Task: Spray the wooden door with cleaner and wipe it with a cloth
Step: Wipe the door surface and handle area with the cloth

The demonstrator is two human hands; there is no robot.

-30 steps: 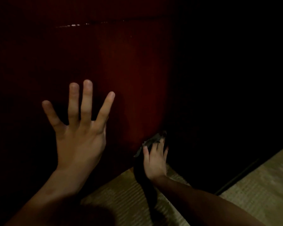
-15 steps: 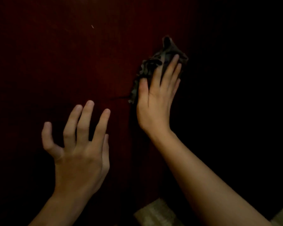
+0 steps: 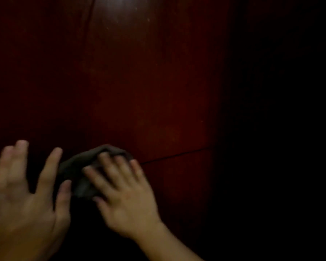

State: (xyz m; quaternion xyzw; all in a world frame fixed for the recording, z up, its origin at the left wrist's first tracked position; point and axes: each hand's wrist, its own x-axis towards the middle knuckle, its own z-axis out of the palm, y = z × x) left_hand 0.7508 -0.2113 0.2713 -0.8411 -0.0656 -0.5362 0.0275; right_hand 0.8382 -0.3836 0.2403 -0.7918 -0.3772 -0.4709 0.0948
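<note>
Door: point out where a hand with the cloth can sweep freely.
Free: the wide stretch of door above the cloth, up to the glare at the top, and the strip right of the right hand, along the seam until the wood goes dark. Crowded: lower left, where the left hand sits beside the cloth.

Left hand (image 3: 24, 200) blurred, cut by edge; cloth (image 3: 77, 167) partly hidden.

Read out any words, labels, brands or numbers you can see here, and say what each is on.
None to read. The wooden door is plain dark red wood, the cloth under the right hand shows no print or tag, and the left hand holds nothing. The picture is dark and blurred.
</note>
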